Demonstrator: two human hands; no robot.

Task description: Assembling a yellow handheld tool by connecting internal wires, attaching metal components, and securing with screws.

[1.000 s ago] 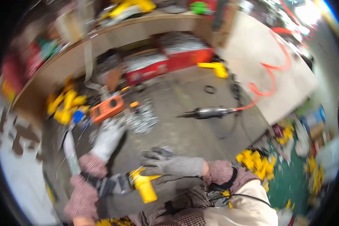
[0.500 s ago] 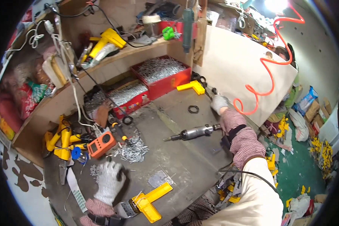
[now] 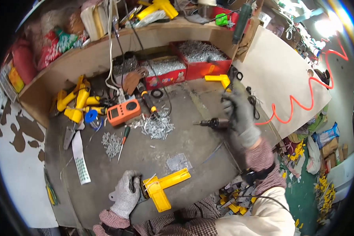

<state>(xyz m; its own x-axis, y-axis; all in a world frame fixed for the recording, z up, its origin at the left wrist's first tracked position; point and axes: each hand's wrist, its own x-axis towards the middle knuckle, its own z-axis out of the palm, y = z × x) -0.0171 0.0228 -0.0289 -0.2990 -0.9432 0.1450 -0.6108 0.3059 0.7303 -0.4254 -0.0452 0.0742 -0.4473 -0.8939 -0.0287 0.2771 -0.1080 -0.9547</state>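
- Orange meter lay toward the counter's back left corner.
- Left hand, near the front edge, had bent fingers over a grey metal plate; their grip could not be told.
- Yellow plastic piece lay just beside it, along the front edge.
- Dark-nosed air tool pointed left, toward the right edge.
- Right hand, blurred, covered its rear; whether its fingers had closed could not be told.

A bright lamp glows high above the green floor.
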